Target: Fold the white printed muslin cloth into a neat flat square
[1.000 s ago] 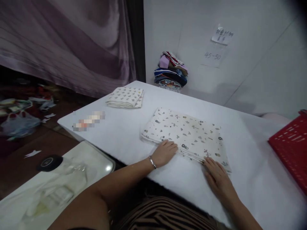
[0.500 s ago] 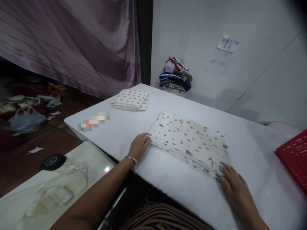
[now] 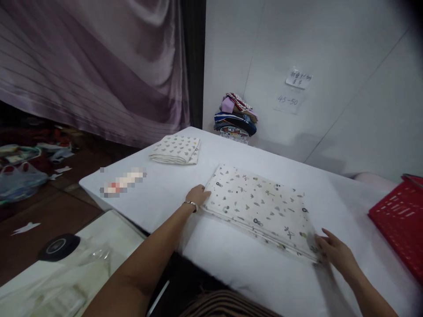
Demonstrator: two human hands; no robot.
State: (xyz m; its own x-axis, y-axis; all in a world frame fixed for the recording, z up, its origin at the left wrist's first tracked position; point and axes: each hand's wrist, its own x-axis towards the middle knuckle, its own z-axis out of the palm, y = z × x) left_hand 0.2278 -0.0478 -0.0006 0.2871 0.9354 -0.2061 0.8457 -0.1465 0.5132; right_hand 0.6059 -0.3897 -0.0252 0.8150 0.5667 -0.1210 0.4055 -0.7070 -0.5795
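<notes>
A folded white cloth (image 3: 257, 207) with small grey and green prints lies flat on the white-covered table in front of me. At its left edge, my left hand (image 3: 198, 196) holds the side, thumb on top and the other fingers partly hidden. My right hand (image 3: 337, 251) is at the near right corner, slightly blurred; one finger is raised while the others close on the edge. Several layers show along the near side. Farther back to the left rests a second folded white cloth (image 3: 175, 149) with a grey print.
A red plastic basket (image 3: 396, 220) stands at the right. Folded clothes (image 3: 235, 116) are stacked beyond the table (image 3: 158, 189). At lower left, a side surface (image 3: 122, 233) holds a black-lidded clear container (image 3: 59, 246). A blurred-out item (image 3: 124, 181) lies on the table's left part.
My right hand has moved outward to the right at the cloth's corner, with one finger now raised. My left thumb now lies over the left edge. The view has shifted slightly.
</notes>
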